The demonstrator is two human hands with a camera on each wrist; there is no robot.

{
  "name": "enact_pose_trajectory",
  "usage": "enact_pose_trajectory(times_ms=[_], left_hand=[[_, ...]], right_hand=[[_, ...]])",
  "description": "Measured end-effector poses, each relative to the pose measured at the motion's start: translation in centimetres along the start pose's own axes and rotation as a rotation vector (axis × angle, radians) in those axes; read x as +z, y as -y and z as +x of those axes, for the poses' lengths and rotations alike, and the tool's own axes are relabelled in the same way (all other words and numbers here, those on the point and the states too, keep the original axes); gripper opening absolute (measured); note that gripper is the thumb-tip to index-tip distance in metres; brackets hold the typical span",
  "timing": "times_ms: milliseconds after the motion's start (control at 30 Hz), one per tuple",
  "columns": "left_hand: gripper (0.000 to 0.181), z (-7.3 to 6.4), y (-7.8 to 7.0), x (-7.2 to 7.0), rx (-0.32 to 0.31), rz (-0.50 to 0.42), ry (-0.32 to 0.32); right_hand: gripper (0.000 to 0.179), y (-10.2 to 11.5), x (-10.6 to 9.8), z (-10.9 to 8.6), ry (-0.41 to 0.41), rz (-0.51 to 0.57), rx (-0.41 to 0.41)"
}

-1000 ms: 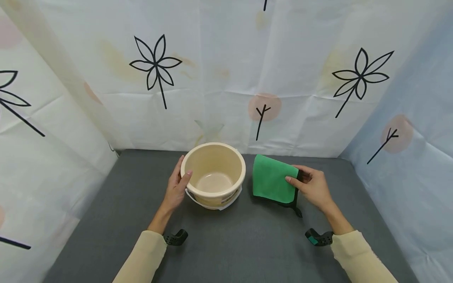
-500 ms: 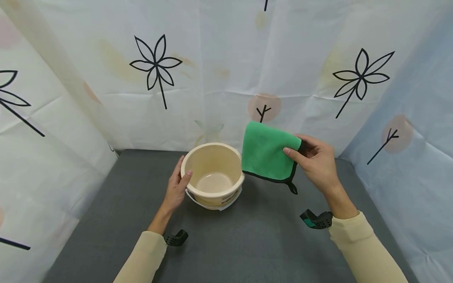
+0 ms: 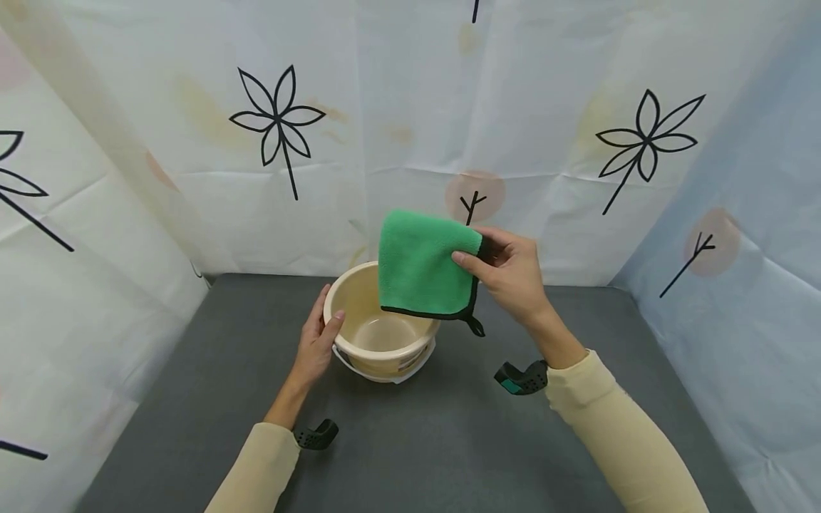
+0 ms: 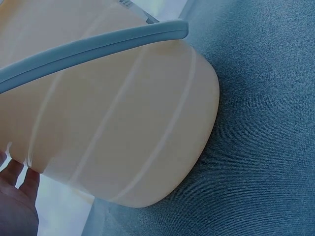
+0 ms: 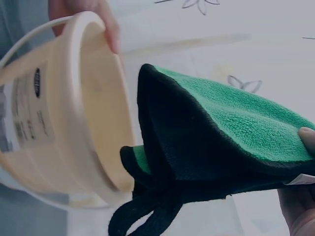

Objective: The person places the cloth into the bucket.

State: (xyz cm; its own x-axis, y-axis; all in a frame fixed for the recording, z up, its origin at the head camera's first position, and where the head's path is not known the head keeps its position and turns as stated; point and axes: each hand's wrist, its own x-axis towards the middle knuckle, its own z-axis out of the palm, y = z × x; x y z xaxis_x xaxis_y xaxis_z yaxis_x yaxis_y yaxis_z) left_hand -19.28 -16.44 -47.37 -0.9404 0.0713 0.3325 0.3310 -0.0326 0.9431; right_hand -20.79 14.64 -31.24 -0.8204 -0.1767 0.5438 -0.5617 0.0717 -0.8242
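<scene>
The right hand [image 3: 513, 274] pinches a folded green cloth [image 3: 423, 263] by its corner, thumb on the near face and fingers behind, and holds it in the air above the far right rim of the bucket [image 3: 378, 324]. The cloth hangs free of the table [image 3: 449, 442], its black edging and a small loop dangling at the lower corner; in the right wrist view the cloth [image 5: 216, 132] sits just beside the bucket's mouth [image 5: 88, 113], not yet inside. The left hand [image 3: 314, 342] grips the bucket at its left rim, thumb curled over the lip and fingers down the outer wall, steadying it on the grey table; the left wrist view shows only the bucket's wall [image 4: 118, 123] and its handle. The step in hand looks like bringing the cloth to the bucket. The next move, as I judge it, calls for carrying the cloth a little left over the opening and lowering it in, the left hand bracing the rim.
</scene>
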Motion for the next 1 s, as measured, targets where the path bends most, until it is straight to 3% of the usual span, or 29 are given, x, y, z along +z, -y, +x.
enact_pose_trajectory(times_ms=[233, 433, 767, 1000], left_hand=[[0.064, -0.1, 0.0, 0.0, -0.001, 0.035, 0.002], [0.063, -0.1, 0.0, 0.1, 0.007, 0.060, -0.002], [0.062, -0.3, 0.1, 0.0, 0.010, 0.043, -0.003], [0.061, -0.1, 0.1, 0.1, 0.019, 0.035, 0.001]], right_hand=[[0.036, -2.6, 3.1, 0.3, 0.062, 0.032, 0.071], [0.036, -4.7, 4.6, -0.2, 0.113, 0.041, 0.120], [0.044, -6.3, 5.3, -1.3, 0.185, -0.016, 0.217], [0.043, -6.2, 4.9, -1.5, 0.154, 0.022, 0.224]])
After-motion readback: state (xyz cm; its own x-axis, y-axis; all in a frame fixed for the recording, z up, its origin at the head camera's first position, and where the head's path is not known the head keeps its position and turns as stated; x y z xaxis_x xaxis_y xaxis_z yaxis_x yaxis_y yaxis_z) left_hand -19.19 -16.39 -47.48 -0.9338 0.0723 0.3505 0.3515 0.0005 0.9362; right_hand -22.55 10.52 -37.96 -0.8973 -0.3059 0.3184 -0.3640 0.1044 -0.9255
